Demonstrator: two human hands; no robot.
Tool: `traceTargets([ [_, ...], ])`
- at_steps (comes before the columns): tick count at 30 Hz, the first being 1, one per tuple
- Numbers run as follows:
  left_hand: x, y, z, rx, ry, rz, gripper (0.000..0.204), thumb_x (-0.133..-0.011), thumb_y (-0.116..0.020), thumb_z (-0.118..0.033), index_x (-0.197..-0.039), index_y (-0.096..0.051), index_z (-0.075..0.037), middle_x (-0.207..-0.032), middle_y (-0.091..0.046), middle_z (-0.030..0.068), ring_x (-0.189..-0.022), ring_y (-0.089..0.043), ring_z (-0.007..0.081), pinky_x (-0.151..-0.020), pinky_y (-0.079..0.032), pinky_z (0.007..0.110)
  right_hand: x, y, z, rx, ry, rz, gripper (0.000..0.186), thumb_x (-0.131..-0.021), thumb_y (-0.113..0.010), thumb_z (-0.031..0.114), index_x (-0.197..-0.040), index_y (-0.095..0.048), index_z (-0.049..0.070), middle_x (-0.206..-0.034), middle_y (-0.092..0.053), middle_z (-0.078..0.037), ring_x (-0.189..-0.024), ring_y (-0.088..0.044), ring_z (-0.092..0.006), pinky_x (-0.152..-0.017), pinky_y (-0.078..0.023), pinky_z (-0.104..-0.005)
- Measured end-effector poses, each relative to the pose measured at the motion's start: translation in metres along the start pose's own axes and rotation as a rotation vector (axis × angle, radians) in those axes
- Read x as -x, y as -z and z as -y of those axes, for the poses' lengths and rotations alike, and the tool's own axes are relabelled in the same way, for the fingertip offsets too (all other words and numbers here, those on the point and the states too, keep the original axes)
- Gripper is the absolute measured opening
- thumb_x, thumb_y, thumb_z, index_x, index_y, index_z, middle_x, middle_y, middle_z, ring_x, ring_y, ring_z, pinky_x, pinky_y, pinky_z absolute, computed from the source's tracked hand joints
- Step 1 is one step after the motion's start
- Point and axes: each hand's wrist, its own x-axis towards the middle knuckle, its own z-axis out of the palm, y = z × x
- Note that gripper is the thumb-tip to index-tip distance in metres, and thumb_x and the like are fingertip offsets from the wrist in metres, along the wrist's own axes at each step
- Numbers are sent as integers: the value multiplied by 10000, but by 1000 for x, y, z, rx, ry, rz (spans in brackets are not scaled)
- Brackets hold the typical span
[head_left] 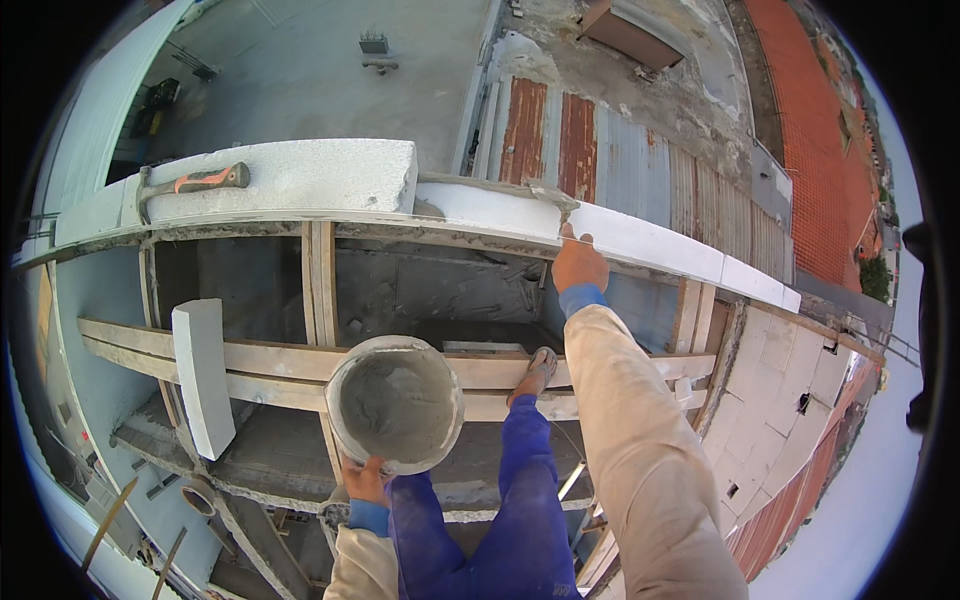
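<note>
My left hand grips the near rim of a round bucket with wet grey mortar inside. Stretched out ahead, my right hand is closed on what looks like a trowel, its grey blade at the top of the white block wall. Most of the handle is hidden by my fingers. Left of the blade, a low white block has grey mortar at its end; to the right run more white blocks. A taller white block stands farther left, with an orange-and-black-handled hammer lying on it.
My sandalled foot rests on wooden planks above an open drop. A loose white block leans on the planks at left. A taut string runs along the wall. Beyond it, far below, lie rusty metal roofing and a concrete surface.
</note>
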Motion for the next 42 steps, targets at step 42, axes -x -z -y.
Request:
traceTargets([
  [42,-2,-200,19,-54,-142,346,665,-809,-635,-16,-1455,-478,-46,-1289,-632,123,-1110,-658,291,-918,-576,451,237,-43,-204,-2339,-198,1080,596,-1066,-585,255,-1603,-379,97,-968,-571,-68,-594,-508,-100,-470,-397,-234],
])
